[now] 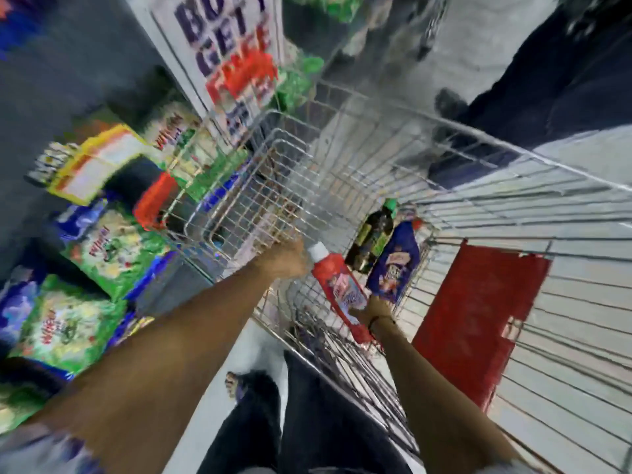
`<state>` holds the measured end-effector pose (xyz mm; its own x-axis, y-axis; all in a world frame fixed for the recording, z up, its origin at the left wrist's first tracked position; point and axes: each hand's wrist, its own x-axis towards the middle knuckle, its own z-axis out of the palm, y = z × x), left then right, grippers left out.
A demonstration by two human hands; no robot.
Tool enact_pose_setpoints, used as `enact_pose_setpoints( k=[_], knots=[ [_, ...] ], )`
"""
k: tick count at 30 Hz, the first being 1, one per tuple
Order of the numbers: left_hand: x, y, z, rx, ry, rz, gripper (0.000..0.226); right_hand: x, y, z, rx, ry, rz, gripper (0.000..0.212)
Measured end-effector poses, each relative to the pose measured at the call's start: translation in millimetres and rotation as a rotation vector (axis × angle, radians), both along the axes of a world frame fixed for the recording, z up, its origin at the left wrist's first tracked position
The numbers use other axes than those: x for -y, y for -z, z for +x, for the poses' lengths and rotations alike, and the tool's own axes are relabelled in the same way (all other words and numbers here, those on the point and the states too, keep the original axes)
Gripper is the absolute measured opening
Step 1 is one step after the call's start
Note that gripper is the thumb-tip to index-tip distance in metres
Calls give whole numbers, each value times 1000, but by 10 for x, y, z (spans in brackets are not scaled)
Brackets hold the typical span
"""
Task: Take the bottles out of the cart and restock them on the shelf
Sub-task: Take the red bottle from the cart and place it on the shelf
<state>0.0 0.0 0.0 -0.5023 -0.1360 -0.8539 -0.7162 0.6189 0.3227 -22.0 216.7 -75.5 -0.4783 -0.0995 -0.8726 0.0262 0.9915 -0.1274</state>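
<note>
A wire shopping cart (444, 138) fills the middle and right of the blurred head view. My right hand (371, 311) grips the lower body of a red bottle with a white cap (337, 285), held tilted inside the cart. Beside it a blue bottle (393, 265) and a dark bottle with a green cap (372, 234) lie in the cart. My left hand (285, 258) rests closed on the cart's near wire rim, next to the red bottle's cap. The shelf (102, 186) stands at the left with green and blue packets.
A red panel (478, 319) hangs on the cart's right wall. A white promotional sign (225, 53) stands above the shelf. Another person's dark trouser legs and shoes (554, 73) are beyond the cart. My own legs (290, 422) are below.
</note>
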Motion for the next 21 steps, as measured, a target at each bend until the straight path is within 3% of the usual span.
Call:
enact_pose_setpoints(
  k=[4,8,13,17,21],
  knots=[
    [-189,290,-175,72,-127,62,42,9,209,82,-89,-66,-54,88],
    [-376,658,-212,188,-281,186,42,133,401,164,-179,-96,-31,107],
    [-471,956,-192,240,-593,340,20,162,618,276,-254,-15,-9,100],
    [-291,993,-165,250,-799,396,36,263,467,193,-239,40,-105,91],
    [-42,926,-235,115,-1002,555,78,559,161,79,-293,130,-252,90]
  ],
)
